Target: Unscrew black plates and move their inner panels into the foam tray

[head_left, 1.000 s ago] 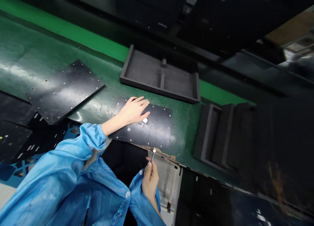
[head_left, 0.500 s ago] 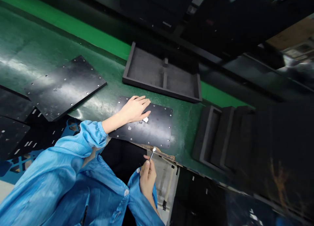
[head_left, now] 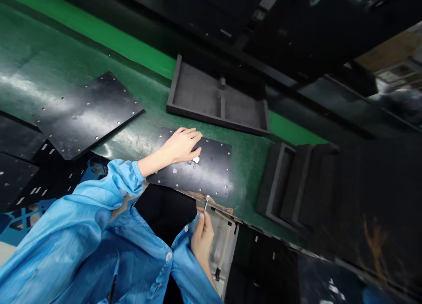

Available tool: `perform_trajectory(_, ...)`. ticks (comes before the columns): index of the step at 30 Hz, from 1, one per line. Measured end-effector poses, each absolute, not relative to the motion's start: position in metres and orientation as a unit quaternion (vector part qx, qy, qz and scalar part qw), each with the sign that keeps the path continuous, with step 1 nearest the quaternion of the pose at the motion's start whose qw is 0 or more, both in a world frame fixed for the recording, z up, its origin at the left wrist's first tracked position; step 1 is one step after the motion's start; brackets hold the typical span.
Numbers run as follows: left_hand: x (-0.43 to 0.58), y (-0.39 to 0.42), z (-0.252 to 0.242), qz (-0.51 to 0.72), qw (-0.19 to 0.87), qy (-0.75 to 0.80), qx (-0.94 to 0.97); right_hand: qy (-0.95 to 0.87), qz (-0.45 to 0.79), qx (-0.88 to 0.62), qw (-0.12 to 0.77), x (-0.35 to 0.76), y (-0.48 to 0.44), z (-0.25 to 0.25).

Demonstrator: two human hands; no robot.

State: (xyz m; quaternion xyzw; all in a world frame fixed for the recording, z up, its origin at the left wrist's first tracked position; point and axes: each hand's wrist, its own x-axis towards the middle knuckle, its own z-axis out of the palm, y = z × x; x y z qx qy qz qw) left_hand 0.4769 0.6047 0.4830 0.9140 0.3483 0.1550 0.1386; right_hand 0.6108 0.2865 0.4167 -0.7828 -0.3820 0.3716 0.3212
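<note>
A black rectangular plate (head_left: 207,170) with small holes along its edges lies on the green bench near the front edge. My left hand (head_left: 180,145) rests flat on its left part, fingers together, just beside a small white patch (head_left: 196,160) on the plate. My right hand (head_left: 201,236) is below the bench edge, close to my body, pinching a thin silver tool (head_left: 206,204) whose tip points up toward the plate's near edge. Both arms wear blue sleeves.
A larger black perforated plate (head_left: 87,113) lies to the left. A dark foam tray (head_left: 216,99) with two compartments sits behind the small plate. More dark foam trays (head_left: 290,183) stand stacked on the right. Black cut-out sheets (head_left: 23,172) lie at the far left.
My right hand with the silver tool has shifted slightly along the bench edge. My left hand stays flat on the plate. The view has drifted a little.
</note>
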Motion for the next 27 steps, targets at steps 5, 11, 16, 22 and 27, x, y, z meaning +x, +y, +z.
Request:
perform_trajectory(5,0.479,0.599,0.484,0.149,0.126,0.361,0.912,-0.381,0.370,-0.792,0.300,0.632,0.297,0.441)
perform_trajectory(11,0.478,0.600,0.483,0.150,0.143,0.366,0.907,-0.381,0.382,-0.786,0.303,0.630,0.297,0.441)
perform_trajectory(16,0.467,0.575,0.495,0.122,0.152,0.278,0.940,-0.385,0.376,-0.779,0.323,0.631,0.297,0.441)
perform_trajectory(22,0.457,0.515,0.508,0.014,0.076,0.211,0.974,-0.392,0.353,-0.771,0.357,0.629,0.294,0.417)
perform_trajectory(27,0.458,0.504,0.517,-0.002,-0.011,0.165,0.986,-0.372,0.331,-0.778,0.383,0.630,0.292,0.391)
